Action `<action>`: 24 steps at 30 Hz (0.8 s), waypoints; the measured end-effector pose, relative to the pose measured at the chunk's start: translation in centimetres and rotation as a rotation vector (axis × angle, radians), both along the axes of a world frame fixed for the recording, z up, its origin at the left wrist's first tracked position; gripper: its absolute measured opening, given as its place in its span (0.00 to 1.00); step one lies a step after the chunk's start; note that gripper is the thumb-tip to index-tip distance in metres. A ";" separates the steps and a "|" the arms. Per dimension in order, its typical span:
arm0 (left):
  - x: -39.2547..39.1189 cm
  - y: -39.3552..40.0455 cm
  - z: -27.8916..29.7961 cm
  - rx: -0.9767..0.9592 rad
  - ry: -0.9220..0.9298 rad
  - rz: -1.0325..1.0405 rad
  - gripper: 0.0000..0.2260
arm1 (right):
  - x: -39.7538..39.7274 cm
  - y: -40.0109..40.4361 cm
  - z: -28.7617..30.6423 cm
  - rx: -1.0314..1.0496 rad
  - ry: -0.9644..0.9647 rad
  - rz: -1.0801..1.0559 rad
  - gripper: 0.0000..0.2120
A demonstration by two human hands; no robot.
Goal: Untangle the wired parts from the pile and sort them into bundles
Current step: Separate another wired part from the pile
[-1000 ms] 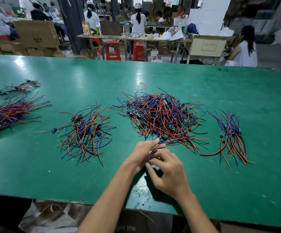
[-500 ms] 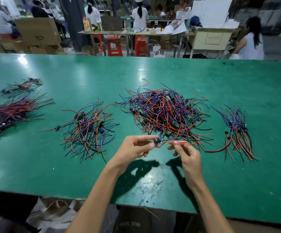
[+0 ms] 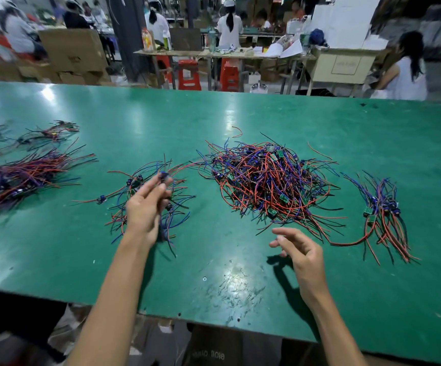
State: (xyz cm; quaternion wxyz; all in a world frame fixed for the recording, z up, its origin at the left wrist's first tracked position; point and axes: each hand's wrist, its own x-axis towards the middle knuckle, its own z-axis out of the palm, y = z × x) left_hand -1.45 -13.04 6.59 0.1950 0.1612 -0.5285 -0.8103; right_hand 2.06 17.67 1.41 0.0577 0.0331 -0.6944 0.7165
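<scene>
A big tangled pile of red, blue and black wired parts [image 3: 267, 186] lies mid-table. Left of it sits a looser bundle [image 3: 124, 207], and my left hand [image 3: 145, 207] hovers over this bundle, pinching a small blue wired part [image 3: 163, 178] at the fingertips, its wires hanging below the hand. My right hand [image 3: 301, 252] floats just in front of the big pile with fingers loosely curled and nothing in them. A small bundle [image 3: 383, 212] lies to the right.
Further bundles lie at the far left [image 3: 16, 178] and behind it [image 3: 47, 134]. A single red wire [image 3: 238, 132] lies behind the big pile. The green table's [image 3: 214, 286] near edge runs close to my forearms. People work at benches beyond.
Both hands held one wired part in front of the big pile. My left hand has carried it left over the looser bundle; my right hand has let go and stayed near the pile.
</scene>
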 end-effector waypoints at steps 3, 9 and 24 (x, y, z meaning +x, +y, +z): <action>-0.4 -1.8 -1.0 -0.261 -0.194 0.135 0.17 | 0.0 0.0 -0.1 0.075 -0.002 0.019 0.08; -3.3 0.9 -1.4 -1.106 -0.422 0.160 0.21 | 0.0 -0.3 -0.3 0.127 -0.007 0.017 0.10; -13.4 5.8 -1.4 -1.650 -0.284 -0.358 0.09 | -1.0 -0.3 -0.5 0.166 0.012 -0.022 0.11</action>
